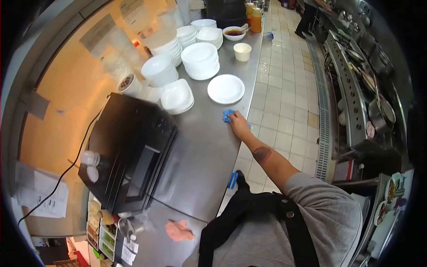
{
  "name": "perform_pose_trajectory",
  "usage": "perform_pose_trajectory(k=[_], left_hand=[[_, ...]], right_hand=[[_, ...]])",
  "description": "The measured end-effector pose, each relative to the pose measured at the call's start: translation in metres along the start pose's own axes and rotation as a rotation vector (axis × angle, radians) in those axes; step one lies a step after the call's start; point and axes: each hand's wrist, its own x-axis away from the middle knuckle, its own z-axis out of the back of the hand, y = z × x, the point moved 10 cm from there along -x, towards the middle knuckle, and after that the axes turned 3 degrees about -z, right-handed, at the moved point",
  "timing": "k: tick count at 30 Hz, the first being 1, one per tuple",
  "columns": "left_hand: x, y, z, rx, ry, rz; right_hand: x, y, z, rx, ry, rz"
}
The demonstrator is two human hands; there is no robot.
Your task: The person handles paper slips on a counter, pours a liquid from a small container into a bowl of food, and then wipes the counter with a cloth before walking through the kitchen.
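Observation:
My right hand (240,125) reaches over the edge of the stainless steel counter (202,147), fingers closed on a crumpled blue cloth (227,115) pressed to the metal. Just beyond the cloth lies a white round plate (226,89). Behind that plate, a stack of white plates (200,58) stands beside stacked square white dishes (177,94). A cream-coloured cup (242,52) sits near the counter edge. My left hand is out of view.
A black microwave (129,151) occupies the counter's left side. A pink cloth (179,230) lies nearer me. A bowl of dark sauce (234,32) and an orange bottle (256,20) stand at the far end. Across the tiled floor (280,98) runs a stove (351,89); another person (308,18) stands there.

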Motion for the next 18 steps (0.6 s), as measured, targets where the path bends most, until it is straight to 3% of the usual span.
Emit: perform_pose_trajectory(k=[3, 4, 6, 9, 10, 11, 14, 15, 17, 18], left_hand=[[-0.017, -0.039, -0.149, 0.130, 0.271, 0.065], [-0.010, -0.060, -0.168, 0.175, 0.368, 0.094], [0.008, -0.094, -0.231, 0.247, 0.581, 0.164], [0.067, -0.082, -0.195, 0.272, 0.886, 0.348], [0.109, -0.073, -0.182, 0.251, 0.981, 0.432], [0.133, -0.063, -0.182, 0.100, 0.746, 0.547], [0.198, -0.022, -0.207, -0.230, 0.022, 0.872], [0.180, -0.024, -0.228, -0.224, 0.016, 0.946], [0.206, -0.024, -0.246, 0.452, 0.859, 1.531], [0.208, -0.003, -0.269, 0.785, 1.350, 1.729]], right_hand=[[-0.024, 0.013, 0.005, -0.047, -0.127, 0.046], [-0.028, 0.023, 0.010, -0.028, -0.142, 0.055], [-0.031, 0.016, 0.012, -0.074, -0.255, 0.248], [-0.036, 0.034, 0.025, -0.290, -0.344, 0.392], [-0.043, 0.046, 0.028, -0.640, -0.549, -0.054], [-0.046, 0.064, 0.029, -0.457, -0.458, 0.218], [-0.069, 0.094, 0.050, -0.323, -0.426, 0.269], [-0.084, 0.104, 0.056, -0.333, -0.401, 0.238], [-0.109, 0.120, 0.067, -0.322, -0.369, 0.253], [-0.122, 0.128, 0.070, -0.306, -0.357, 0.301]])
